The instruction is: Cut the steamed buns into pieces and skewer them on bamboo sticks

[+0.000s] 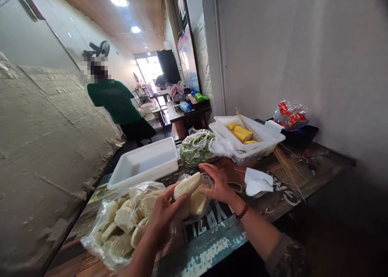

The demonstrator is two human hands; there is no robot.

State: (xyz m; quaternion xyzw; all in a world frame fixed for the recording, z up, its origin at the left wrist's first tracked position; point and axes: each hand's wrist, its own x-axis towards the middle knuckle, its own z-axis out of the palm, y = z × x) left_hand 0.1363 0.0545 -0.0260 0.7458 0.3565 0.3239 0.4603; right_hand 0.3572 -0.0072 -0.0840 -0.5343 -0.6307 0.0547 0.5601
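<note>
My left hand is closed round a thick, pale slice of what looks like a peeled root vegetable, thumb on the near side. My right hand is beside it, fingers stretched and apart. Its thumb is close to another pale slice lying in clear plastic; whether they touch I cannot tell. Left of my hands, a clear plastic bag lies open, with many similar slices in it. My left forearm covers part of that bag.
Behind my hands are a white plastic tub, a tied bag of green vegetables and a white tub with corn pieces. Wooden skewers and a white tissue lie at right. A person in green stands beyond.
</note>
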